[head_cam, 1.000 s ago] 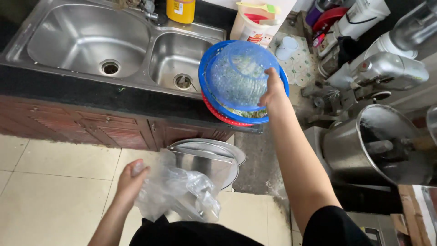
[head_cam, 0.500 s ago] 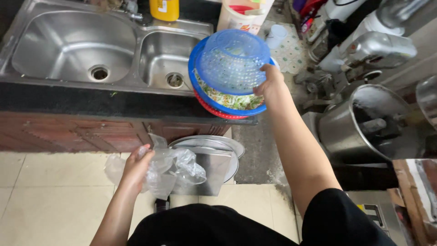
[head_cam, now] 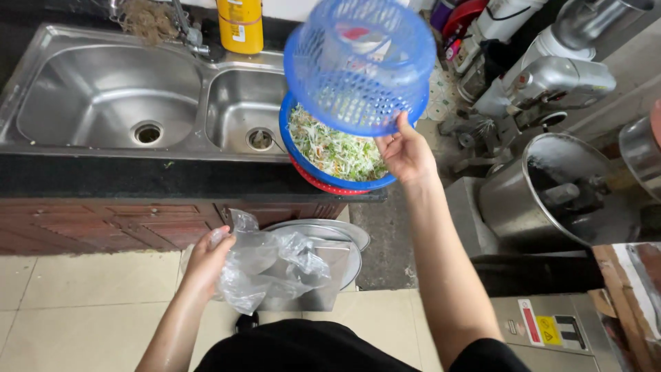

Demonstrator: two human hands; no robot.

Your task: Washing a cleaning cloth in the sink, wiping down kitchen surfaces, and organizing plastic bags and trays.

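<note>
Your right hand gripped the rim of a blue perforated plastic basket, fingers curled over its edge, holding it tilted and raised above a round blue plastic bowl of shredded green and white vegetables. That bowl sat on the dark counter edge just right of the double steel sink, with a red rim showing beneath it. Your left hand was closed on a crumpled clear plastic bag, down in front of the wooden cabinet. A yellow bottle with a pale label stood behind the sink, its top cut off by the frame. A red and yellow warning sticker sat on a grey machine at lower right. The steel lidded bin behind the bag was mostly hidden.
</note>
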